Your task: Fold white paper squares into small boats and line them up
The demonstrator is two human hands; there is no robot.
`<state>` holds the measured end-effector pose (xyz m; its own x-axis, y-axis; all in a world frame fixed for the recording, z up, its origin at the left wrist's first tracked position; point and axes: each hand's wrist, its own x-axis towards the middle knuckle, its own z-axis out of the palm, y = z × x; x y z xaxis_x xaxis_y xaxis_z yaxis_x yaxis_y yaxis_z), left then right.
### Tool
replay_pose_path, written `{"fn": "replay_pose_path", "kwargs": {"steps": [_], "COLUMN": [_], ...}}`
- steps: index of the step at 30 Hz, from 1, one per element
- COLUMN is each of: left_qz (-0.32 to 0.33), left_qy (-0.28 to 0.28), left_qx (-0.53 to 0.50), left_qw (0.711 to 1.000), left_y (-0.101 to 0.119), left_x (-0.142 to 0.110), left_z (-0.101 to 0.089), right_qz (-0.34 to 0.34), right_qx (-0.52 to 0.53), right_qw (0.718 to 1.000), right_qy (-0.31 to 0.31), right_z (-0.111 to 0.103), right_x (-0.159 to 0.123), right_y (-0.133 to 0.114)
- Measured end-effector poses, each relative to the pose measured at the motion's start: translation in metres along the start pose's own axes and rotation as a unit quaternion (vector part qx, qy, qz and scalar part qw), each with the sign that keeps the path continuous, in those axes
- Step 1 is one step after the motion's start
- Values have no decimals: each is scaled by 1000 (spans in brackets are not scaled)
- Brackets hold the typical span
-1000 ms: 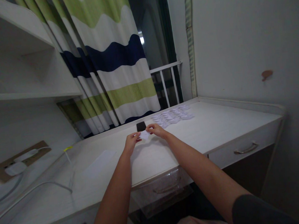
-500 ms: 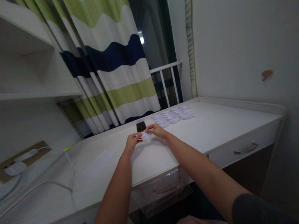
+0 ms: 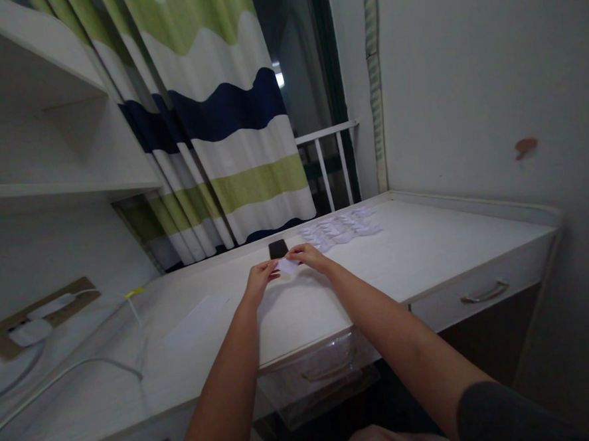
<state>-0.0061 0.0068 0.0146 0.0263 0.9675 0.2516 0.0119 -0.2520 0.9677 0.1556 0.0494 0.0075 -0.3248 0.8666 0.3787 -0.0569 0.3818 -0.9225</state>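
Observation:
Between my two hands, a little above the desk, is a small piece of white paper [image 3: 288, 266]. My left hand [image 3: 262, 278] pinches its left side. The fingers of my right hand [image 3: 305, 255] close on its upper right edge. Just behind the fingers a flat black object [image 3: 277, 249], perhaps a phone, lies on the desk. Rows of folded white paper pieces [image 3: 342, 229] lie beyond my right hand. Left of my left forearm rests a flat stack or sheet of white paper [image 3: 198, 319].
The white desk [image 3: 455, 237] has drawers with metal handles along its front. A white cable [image 3: 84, 366] runs across its left part from a power strip [image 3: 36, 319]. A striped curtain [image 3: 229, 131] hangs behind, and a wall closes the right side.
The paper between my fingers has shifted slightly and looks flatter and sharper-edged. Both hands stay almost in place.

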Motion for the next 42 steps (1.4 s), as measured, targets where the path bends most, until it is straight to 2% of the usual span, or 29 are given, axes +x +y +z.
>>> {"fn": "replay_pose_path", "kwargs": {"steps": [9,14,22,31,42], "left_qz": [1,30,55,19,86], "left_qy": [1,13,71,17,14], "left_qx": [29,71,69,81,145], "left_qw": [1000,997,994,996,986], "left_y": [3,2,-3,-2,-5], "left_x": [-3,-1,7,1,4], "left_z": [4,5,-3,2,-2], "right_qz": [-38,-55,-11,-17,0], "right_qx": [-38,-63,20,6,8], "right_qw": [999,996,999,1000,1000], "right_qy": [-1,-7,30,18,2], "right_z": [-2,0,-1,-2,-2], "right_x": [-1,1,1,0,2], "right_y": [0,1,-3,-4,-2]}}
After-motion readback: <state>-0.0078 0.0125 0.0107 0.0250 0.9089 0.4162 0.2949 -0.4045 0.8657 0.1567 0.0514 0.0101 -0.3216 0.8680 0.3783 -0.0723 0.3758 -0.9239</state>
